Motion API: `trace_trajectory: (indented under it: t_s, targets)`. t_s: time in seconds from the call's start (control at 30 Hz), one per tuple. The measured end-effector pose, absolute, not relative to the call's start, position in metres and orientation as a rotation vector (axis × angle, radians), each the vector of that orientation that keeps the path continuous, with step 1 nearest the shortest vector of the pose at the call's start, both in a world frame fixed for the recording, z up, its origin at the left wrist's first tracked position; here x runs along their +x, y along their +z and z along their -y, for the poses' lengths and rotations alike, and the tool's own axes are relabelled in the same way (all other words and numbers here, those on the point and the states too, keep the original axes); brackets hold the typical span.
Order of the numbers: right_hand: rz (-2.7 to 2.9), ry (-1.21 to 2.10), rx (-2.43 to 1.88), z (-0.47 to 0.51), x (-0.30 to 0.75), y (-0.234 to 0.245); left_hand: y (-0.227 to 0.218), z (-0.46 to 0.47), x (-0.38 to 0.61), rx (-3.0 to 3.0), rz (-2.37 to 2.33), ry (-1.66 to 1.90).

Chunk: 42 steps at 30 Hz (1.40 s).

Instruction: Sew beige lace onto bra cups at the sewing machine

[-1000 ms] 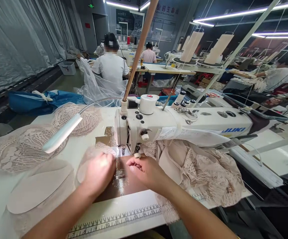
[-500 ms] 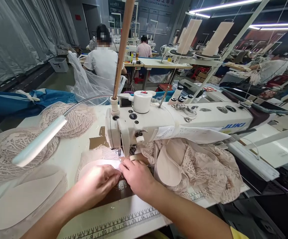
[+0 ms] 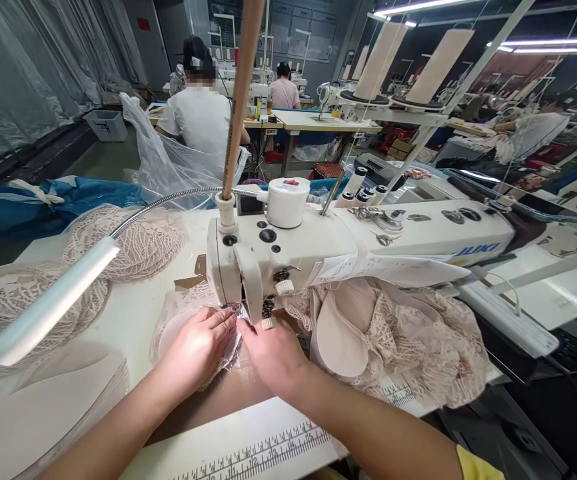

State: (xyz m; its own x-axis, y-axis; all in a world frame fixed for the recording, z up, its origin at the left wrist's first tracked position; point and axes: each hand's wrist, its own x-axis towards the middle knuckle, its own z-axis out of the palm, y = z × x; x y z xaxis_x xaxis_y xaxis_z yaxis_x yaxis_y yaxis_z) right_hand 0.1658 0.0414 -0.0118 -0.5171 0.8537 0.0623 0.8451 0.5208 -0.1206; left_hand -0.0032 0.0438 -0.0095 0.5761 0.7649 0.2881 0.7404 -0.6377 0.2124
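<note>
A beige lace bra cup (image 3: 166, 330) lies under the needle area of a white sewing machine (image 3: 293, 250). My left hand (image 3: 196, 350) is closed on the cup's edge, its fingertips touching the fabric just in front of the presser foot (image 3: 237, 311). Close by on the other side, my right hand (image 3: 276, 357) bends its fingers over the fabric edge, thumb toward the needle. Some of its fingers are hidden beneath the machine head. Crumpled lace and smooth cups (image 3: 393, 340) are heaped to the right of my right hand.
Stacked lace cups (image 3: 128, 243) and a smooth cup piece (image 3: 53, 407) lie at left, under a lamp (image 3: 51, 300). A printed ruler (image 3: 268, 453) runs along the front edge. Thread cones (image 3: 381, 60) stand behind the machine. A person in white (image 3: 198, 113) sits ahead.
My left hand has moved up toward the presser foot, its fingers now flatter over the fabric. Lace now shows bunched between my hands. The right hand stays close to the needle.
</note>
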Motion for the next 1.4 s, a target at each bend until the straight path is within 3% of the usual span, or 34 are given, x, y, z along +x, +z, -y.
trace_trajectory:
  t_s: [0.43, 0.9, 1.13, 1.3, 1.4]
  targets:
    - [2.636, 0.097, -1.468, -0.042, 0.169, -0.014, -0.017, -0.049, -0.011, 2.661, -1.36, 0.533]
    - [2.631, 0.101, -1.23, -0.039, 0.184, -0.011, -0.019, -0.043, -0.02, 2.384, -1.874, 0.369]
    - [2.557, 0.219, -0.94, -0.04, 0.2, -0.011, 0.013, 0.003, -0.042, 2.275, -1.161, 0.357]
    - [2.684, 0.303, -0.797, -0.035, 0.207, -0.004, 0.017, 0.002, -0.041, 1.998, -1.432, 0.639]
    - [2.761, 0.276, -0.823, -0.033, 0.206, -0.003, 0.011, -0.019, -0.039, 1.92, -1.504, 0.575]
